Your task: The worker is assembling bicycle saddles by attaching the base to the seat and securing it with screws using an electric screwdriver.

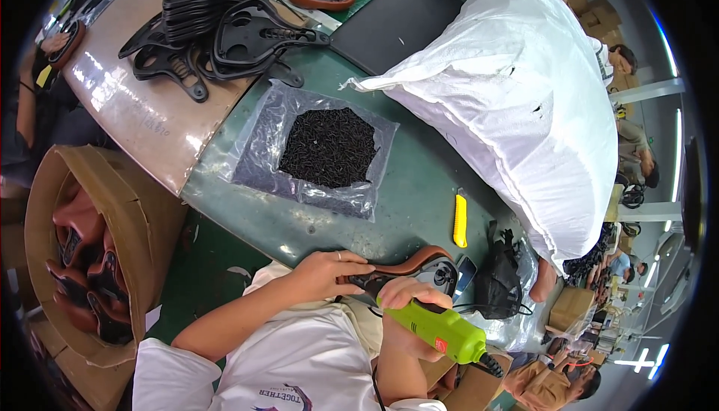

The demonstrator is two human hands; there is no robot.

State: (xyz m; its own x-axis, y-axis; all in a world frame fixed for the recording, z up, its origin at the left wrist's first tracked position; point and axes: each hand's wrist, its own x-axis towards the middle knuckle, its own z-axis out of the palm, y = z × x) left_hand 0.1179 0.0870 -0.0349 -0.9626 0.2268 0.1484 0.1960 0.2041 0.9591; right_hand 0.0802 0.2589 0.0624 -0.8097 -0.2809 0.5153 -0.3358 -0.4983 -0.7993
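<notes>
My left hand [332,275], with a ring on one finger, grips the narrow end of a brown padded part [421,260] with a black plastic plate on its upper face. The part lies at the near edge of the green table. My right hand [408,296] is wrapped round a lime-green electric screwdriver [443,331], held over the part. A cord leaves the rear of the screwdriver; its tip is hidden by my hand. Farther out, an open clear plastic bag [258,153] holds a heap of small black screws [329,147].
Black plastic plates [201,14] are piled at the far left. A big white sack [517,96] bulges over the right side. Near it are a yellow utility knife [459,220], a phone [465,275] and a black bag [500,280]. A cardboard box [146,224] of brown parts stands left.
</notes>
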